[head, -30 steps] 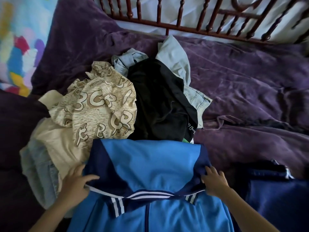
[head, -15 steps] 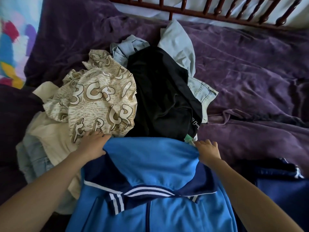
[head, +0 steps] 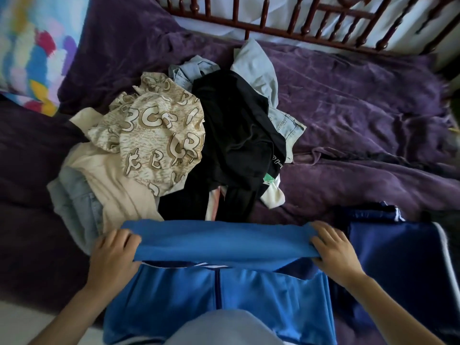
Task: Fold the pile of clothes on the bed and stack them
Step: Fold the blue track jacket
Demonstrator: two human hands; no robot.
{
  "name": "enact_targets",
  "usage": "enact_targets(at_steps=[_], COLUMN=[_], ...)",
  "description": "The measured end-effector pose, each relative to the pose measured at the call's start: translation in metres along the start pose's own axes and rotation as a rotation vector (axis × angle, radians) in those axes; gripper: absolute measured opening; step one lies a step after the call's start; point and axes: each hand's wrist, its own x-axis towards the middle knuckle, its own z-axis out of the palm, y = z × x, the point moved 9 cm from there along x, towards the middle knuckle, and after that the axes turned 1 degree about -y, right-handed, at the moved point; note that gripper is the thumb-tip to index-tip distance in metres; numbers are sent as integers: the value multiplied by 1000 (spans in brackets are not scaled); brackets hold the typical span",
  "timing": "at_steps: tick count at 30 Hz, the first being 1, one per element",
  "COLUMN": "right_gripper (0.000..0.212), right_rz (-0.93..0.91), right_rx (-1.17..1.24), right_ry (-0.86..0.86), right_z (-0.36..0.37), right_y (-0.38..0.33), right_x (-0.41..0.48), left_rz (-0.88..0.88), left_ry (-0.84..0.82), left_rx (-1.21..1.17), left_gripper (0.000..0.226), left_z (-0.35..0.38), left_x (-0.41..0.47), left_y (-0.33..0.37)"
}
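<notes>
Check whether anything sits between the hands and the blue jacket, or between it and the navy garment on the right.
Nothing visible. Left hand and right hand grip both ends of the blue jacket at its rolled edge. The navy garment beside it on the right has nothing on top; the unfolded pile lies beyond the jacket.

The blue jacket (head: 261, 295) runs off the bottom edge, its collar mostly under its own folded-over top. Pale denim (head: 74, 202) shows only at the pile's edges, buried under a cream top (head: 117, 185) and a black garment (head: 231, 125) with unreadable white lettering. The colourful pillow (head: 29, 53), blurred, is cut off at left.
</notes>
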Motion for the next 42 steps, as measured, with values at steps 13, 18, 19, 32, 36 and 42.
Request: enact_targets(at_steps=[13,18,19,32,36,42], right_gripper=[83,78,77,50,66,60], right_rz=[62,98,104,177,366,1030], right_rx=[198,113,107,17,278,580], right_ry=[-636,-610,-567,-489,-904,-428], right_z=[119,115,110,89,122,114], right_y=[-95,-85,-84,-72,-70,-11], right_x=[-157,-158,-157,-167,-204,-207], left_rz=[-251,-276,-278,-361,-365,-278], left_ry=[-524,-653,-637,-667,-848,-792], left_rx=[-5,-27,-36,26,6,-63], left_gripper=[90,114,113,88,112,76], left_z=[65,64,60,57,82,67], left_x=[-195,-190,-187,-182,-215,-185], left_y=[28,31,30,32,43,95])
